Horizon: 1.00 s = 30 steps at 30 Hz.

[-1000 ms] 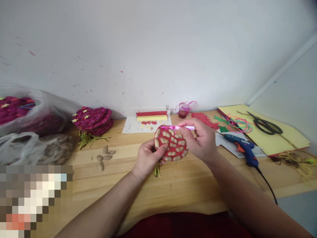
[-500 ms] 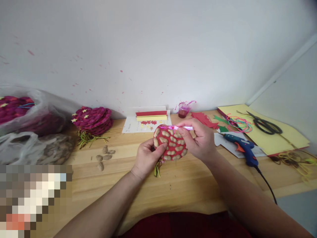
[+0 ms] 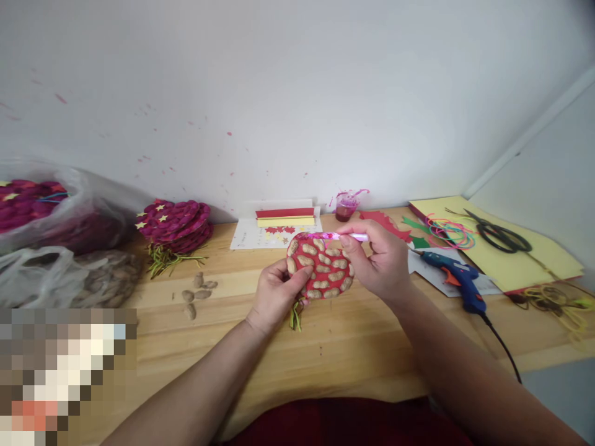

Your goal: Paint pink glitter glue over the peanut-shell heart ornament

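Many peanuts (image 3: 333,252) dot the red disc (image 3: 326,277), held up over the bench (image 3: 353,353). The left hand (image 3: 277,291) grips its lower left edge, thumb on the face. The right hand (image 3: 379,260) pinches a pink-stained stick (image 3: 356,237) along the top edge. Some loose peanuts (image 3: 202,295) lie to the left.

Over the worktop (image 3: 334,347), the left hand (image 3: 275,293) pinches a peanut-studded red disc (image 3: 323,270) while the right hand (image 3: 381,260) holds a slim pink-smeared tool (image 3: 332,236) along its upper edge, with loose peanuts (image 3: 202,295) and stacked purple discs (image 3: 179,224) leftward, a pink-stained cup (image 3: 343,214) behind, and a blue glue gun (image 3: 458,275) to the right.
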Each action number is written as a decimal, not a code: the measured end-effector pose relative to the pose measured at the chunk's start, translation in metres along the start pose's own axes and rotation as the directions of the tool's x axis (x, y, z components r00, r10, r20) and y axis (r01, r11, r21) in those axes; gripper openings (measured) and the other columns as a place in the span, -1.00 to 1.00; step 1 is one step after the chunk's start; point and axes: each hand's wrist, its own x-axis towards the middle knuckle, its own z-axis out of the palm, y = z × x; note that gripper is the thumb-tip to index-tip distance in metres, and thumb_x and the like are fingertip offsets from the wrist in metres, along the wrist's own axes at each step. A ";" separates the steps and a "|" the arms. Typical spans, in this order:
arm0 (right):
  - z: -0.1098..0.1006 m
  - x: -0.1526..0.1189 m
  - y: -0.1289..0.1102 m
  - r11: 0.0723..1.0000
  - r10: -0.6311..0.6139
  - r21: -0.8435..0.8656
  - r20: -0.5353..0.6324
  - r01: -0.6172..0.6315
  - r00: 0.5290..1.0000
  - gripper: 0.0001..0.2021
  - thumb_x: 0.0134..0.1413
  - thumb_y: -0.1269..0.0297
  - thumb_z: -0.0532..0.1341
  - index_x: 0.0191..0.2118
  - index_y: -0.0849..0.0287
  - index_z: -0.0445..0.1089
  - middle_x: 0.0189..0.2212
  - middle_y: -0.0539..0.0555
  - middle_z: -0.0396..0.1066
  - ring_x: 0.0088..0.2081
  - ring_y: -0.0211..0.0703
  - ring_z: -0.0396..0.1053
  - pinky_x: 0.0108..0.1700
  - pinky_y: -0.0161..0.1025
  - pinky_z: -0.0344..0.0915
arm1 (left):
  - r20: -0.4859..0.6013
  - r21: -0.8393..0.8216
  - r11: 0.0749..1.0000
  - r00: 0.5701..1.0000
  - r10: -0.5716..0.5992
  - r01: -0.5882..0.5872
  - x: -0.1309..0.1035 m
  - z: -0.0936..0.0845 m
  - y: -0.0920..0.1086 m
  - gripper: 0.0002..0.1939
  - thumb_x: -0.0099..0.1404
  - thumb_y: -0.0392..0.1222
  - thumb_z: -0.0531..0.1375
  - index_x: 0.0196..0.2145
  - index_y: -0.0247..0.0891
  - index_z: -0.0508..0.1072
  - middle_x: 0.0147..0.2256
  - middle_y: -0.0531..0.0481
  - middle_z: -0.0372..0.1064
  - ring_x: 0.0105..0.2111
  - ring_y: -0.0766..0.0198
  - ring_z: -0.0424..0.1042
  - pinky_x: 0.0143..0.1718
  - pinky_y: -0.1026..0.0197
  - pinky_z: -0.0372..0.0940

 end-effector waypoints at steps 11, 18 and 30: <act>0.000 0.001 0.000 0.999 0.019 0.027 -0.003 -0.019 1.000 -0.92 0.29 0.34 0.26 -0.15 0.10 0.51 -0.27 0.04 0.61 -0.26 -0.14 0.55 -0.19 -0.20 0.44 | 0.010 0.011 1.000 1.000 0.014 -0.014 -0.001 -0.001 -0.001 -0.56 0.09 0.09 0.50 -0.51 -0.26 0.42 -0.62 0.12 0.35 -0.71 0.42 0.25 -0.70 0.34 0.24; 0.001 0.000 -0.001 0.999 0.007 0.039 0.009 -0.008 1.000 -0.92 0.31 0.32 0.25 -0.17 0.10 0.51 -0.28 0.05 0.62 -0.26 -0.14 0.56 -0.17 -0.19 0.45 | 0.020 0.002 0.998 0.998 0.065 -0.065 0.000 -0.003 -0.005 -0.61 0.15 0.02 0.48 -0.51 -0.26 0.42 -0.58 0.13 0.37 -0.65 0.42 0.27 -0.62 0.33 0.27; 0.001 0.000 -0.001 0.999 0.032 0.018 -0.035 -0.031 0.999 -0.92 0.31 0.31 0.25 -0.15 0.09 0.52 -0.27 0.05 0.62 -0.26 -0.13 0.56 -0.18 -0.18 0.46 | 0.012 0.047 0.994 0.995 0.103 -0.103 0.000 -0.004 -0.006 -0.61 0.15 0.03 0.48 -0.53 -0.26 0.43 -0.55 0.10 0.40 -0.59 0.41 0.28 -0.49 0.31 0.30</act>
